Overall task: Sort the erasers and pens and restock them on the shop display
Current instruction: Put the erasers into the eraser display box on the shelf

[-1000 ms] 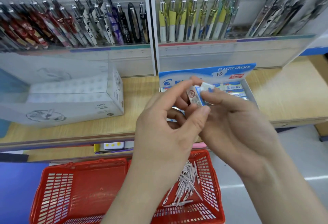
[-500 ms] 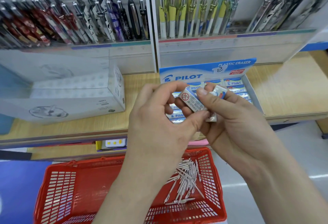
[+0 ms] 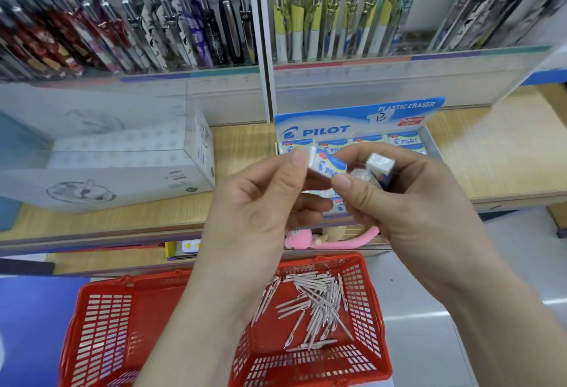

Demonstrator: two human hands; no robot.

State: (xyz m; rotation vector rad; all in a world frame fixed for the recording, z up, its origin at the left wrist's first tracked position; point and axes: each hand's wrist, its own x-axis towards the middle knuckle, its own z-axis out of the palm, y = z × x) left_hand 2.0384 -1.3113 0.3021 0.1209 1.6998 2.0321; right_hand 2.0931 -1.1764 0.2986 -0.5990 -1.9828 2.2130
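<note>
Both hands [image 3: 264,202] [image 3: 408,202] pinch erasers [image 3: 329,165] [image 3: 380,164], hiding the Pilot box [image 3: 356,124] above the red basket [image 3: 101,319].

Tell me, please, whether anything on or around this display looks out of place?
Yes: a pink plush toy lies tucked on the lower shelf under the eraser box, among stationery. The pens in the red basket lie in a loose, crisscrossed heap, not yet sorted.

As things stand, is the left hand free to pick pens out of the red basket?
Probably not: the left hand pinches an eraser. The pens lie uncovered in the basket below.
</note>
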